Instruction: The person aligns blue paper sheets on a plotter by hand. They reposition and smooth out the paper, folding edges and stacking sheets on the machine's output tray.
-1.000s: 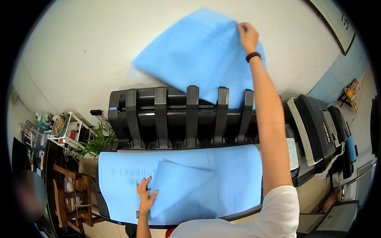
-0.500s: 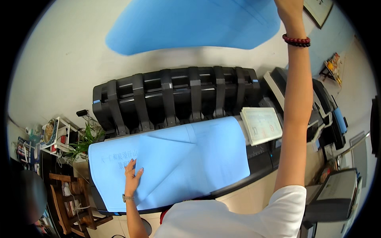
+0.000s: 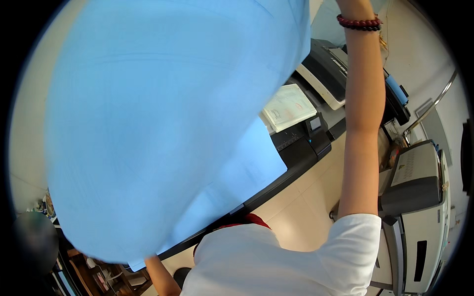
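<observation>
A large light-blue paper sheet (image 3: pixel 143 123) hangs bowed in the air across the left and middle of the view. Beneath it, more blue paper (image 3: pixel 247 165) lies on a black wide-format printer (image 3: pixel 296 153). My right arm reaches up to the top edge; only the base of my right hand (image 3: pixel 353 6) shows, above a dark red bead bracelet (image 3: pixel 360 23). Its fingers are out of frame, so its grip does not show. My left forearm (image 3: pixel 160 277) comes up from below, and my left hand is hidden behind the hanging sheet's lower edge.
A stack of pale papers (image 3: pixel 290 106) rests on the printer's right part, beside a small control screen (image 3: pixel 315 123). Behind it stands another dark machine (image 3: pixel 323 69). A grey-and-white machine (image 3: pixel 419 217) stands at the right. Wooden shelving (image 3: pixel 98 276) is at the lower left.
The raised blue sheet has swung down and toward me, covering the black printer's rack and my left hand. My view has turned right. My right arm stays raised.
</observation>
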Demonstrator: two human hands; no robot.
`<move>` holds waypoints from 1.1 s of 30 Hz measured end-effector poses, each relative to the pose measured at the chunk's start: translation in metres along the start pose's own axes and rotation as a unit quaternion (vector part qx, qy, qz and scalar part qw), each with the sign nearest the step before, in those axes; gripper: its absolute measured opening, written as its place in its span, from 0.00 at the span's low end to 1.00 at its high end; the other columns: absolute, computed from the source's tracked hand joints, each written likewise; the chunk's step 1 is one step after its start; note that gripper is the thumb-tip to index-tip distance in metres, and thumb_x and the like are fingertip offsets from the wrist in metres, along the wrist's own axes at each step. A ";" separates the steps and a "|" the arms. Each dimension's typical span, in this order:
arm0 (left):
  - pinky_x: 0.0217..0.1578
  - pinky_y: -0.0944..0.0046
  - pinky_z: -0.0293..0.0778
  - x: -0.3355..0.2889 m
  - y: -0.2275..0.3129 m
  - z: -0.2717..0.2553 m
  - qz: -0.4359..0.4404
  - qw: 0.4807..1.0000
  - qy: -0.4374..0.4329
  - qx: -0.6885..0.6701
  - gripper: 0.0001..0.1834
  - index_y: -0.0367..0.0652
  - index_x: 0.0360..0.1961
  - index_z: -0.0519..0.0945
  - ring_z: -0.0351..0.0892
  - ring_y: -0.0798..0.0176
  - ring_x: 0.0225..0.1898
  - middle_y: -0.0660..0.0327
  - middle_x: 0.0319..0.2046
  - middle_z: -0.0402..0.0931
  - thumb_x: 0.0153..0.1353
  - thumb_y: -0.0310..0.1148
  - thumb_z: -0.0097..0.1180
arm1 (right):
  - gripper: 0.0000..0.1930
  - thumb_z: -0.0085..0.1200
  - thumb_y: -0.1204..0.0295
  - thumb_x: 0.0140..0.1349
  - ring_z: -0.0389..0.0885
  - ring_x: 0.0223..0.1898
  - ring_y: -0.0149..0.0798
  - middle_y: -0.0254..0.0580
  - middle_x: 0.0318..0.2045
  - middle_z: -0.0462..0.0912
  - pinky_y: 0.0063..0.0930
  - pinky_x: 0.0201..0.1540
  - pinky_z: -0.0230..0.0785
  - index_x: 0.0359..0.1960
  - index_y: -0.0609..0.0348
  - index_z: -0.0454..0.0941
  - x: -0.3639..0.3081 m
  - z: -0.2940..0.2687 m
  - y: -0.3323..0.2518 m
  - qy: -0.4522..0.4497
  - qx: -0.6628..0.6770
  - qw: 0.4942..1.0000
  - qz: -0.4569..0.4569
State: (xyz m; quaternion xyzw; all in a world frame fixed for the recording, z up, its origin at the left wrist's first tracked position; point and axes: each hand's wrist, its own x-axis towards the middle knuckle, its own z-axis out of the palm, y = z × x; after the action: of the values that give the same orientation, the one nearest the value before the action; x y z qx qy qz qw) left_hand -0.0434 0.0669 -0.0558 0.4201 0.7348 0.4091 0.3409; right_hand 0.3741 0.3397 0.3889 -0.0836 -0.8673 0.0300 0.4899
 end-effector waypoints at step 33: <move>0.31 0.65 0.61 -0.059 0.057 -0.220 0.175 0.807 0.564 0.006 0.30 0.44 0.22 0.69 0.59 0.68 0.22 0.64 0.22 0.66 0.57 0.63 0.56 | 0.08 0.62 0.70 0.52 0.84 0.40 0.43 0.43 0.34 0.85 0.35 0.44 0.75 0.34 0.55 0.85 -0.361 0.300 0.152 -0.335 -0.044 0.873 0.352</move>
State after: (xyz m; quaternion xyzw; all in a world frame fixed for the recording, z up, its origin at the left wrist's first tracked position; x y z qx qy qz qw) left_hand -0.1857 -0.0379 0.0992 0.2385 0.7142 0.6224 -0.2136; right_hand 0.3180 0.4358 -0.0917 -0.3899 -0.8929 0.1889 0.1228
